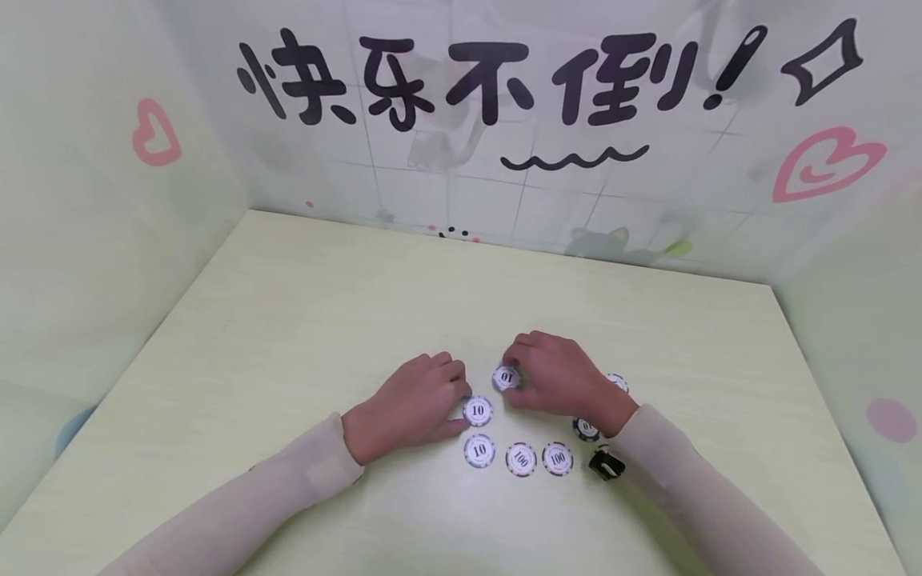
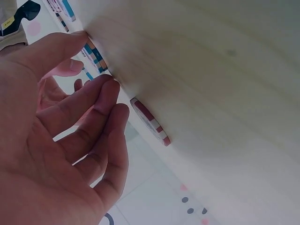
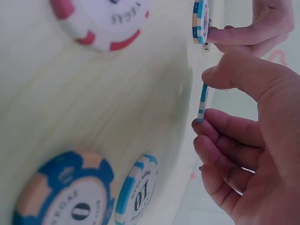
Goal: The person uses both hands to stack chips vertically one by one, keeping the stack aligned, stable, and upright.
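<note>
My left hand (image 1: 418, 400) is bent around a poker chip marked 10 (image 1: 478, 410) on the table, thumb and forefinger at opposite edges. In the left wrist view, that chip (image 2: 96, 55) shows a blue-and-orange edge between the fingertips. A chip with a red-and-white edge (image 2: 150, 122) lies just beyond the left fingers. Slightly farther back, my right hand (image 1: 551, 374) pinches another chip marked 10 (image 1: 507, 378) between thumb and forefinger. The right wrist view has this pinched chip (image 3: 203, 103) edge-on, its rim light blue and white.
Nearer me lie a chip marked 10 (image 1: 479, 451) and two marked 100 (image 1: 521, 460) (image 1: 558, 458). Chips (image 1: 587, 429) (image 1: 617, 382) are partly covered by the right wrist. A black object (image 1: 607, 464) is at the right sleeve. Printed walls (image 1: 461, 176) enclose the pale table (image 1: 324, 304).
</note>
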A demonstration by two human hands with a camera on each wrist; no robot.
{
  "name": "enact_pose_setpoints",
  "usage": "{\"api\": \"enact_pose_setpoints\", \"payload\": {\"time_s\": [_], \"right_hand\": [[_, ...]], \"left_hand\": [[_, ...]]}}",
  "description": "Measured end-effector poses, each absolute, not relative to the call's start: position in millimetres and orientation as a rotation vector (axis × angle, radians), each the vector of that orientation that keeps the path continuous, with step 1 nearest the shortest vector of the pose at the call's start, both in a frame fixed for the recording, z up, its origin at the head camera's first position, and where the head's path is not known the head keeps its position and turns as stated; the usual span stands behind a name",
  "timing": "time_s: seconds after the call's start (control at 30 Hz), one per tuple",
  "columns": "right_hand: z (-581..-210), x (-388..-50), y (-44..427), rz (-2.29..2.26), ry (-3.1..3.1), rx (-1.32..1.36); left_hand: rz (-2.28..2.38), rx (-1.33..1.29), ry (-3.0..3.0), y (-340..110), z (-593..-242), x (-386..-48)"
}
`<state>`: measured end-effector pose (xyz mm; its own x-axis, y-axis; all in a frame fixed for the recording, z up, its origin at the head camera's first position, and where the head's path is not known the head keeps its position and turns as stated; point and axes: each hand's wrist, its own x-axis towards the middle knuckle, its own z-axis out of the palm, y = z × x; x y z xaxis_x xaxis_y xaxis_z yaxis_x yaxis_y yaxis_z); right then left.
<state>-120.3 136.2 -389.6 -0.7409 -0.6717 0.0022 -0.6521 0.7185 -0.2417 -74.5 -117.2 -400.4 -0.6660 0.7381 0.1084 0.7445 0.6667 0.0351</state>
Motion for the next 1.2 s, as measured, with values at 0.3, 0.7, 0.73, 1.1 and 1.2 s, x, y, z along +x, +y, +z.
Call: {"api": "enact_pose_setpoints", "payload": {"time_s": [0.3,0.7,0.73,1.1,1.2], "right_hand": [[-390.6,-114.0,142.9,-0.415,2.889,-1.144],[-388.5,-103.1,139.2,-0.480,2.873,-1.209],[-388.2,-102.6,138.9,-0.478,2.872,-1.218],[-389.9,-96.8,133.6,-0.487,2.812,-1.281],[-388.8,-93.4,131.4,-0.484,2.799,-1.296]], "left_hand": [[-0.105,-1.245,-2.802,-116.9,-398.2,-73.3],[-0.076,-1.266,-2.818,-117.9,-394.2,-70.8],[-0.076,-1.266,-2.818,-117.8,-394.0,-71.1],[-0.087,-1.266,-2.820,-117.3,-392.6,-70.4],[-0.093,-1.271,-2.807,-117.4,-392.7,-69.6]]}}
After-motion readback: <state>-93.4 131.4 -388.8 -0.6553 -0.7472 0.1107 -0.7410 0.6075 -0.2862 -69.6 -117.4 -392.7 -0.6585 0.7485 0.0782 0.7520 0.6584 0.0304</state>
